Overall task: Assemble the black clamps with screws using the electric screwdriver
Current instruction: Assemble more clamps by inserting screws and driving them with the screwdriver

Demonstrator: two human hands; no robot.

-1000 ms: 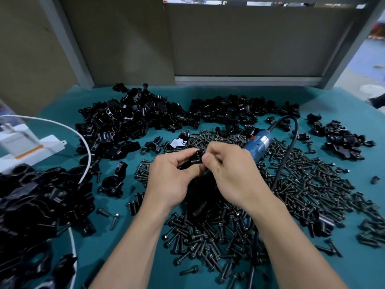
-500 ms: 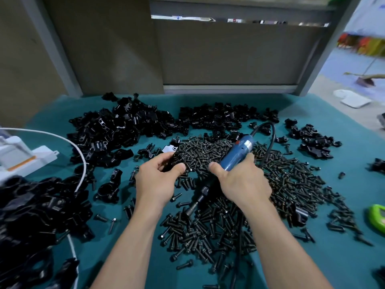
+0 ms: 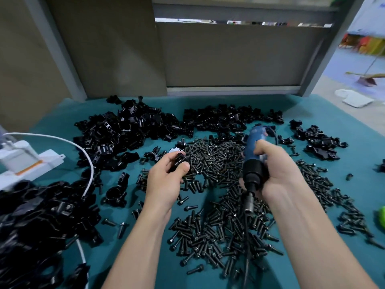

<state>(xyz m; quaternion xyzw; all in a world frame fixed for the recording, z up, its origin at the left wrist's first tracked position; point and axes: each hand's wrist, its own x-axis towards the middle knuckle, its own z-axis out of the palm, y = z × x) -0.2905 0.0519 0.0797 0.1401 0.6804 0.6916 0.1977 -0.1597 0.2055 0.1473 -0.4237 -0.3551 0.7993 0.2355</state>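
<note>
We log one black clamp (image 3: pixel 179 162) in our left hand (image 3: pixel 164 182), fingers and thumb curled round it, at the left edge of the screw pile (image 3: pixel 216 163). Our right hand (image 3: pixel 279 170) wraps the electric screwdriver (image 3: pixel 253 163), tip down, above that pile; clamp heaps (image 3: pixel 125 134) lie beyond it.

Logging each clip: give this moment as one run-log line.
left hand: holds black clamp | right hand: grips electric screwdriver, tip apart from clamp | screws: loose on table | driving: not yet begun
</note>
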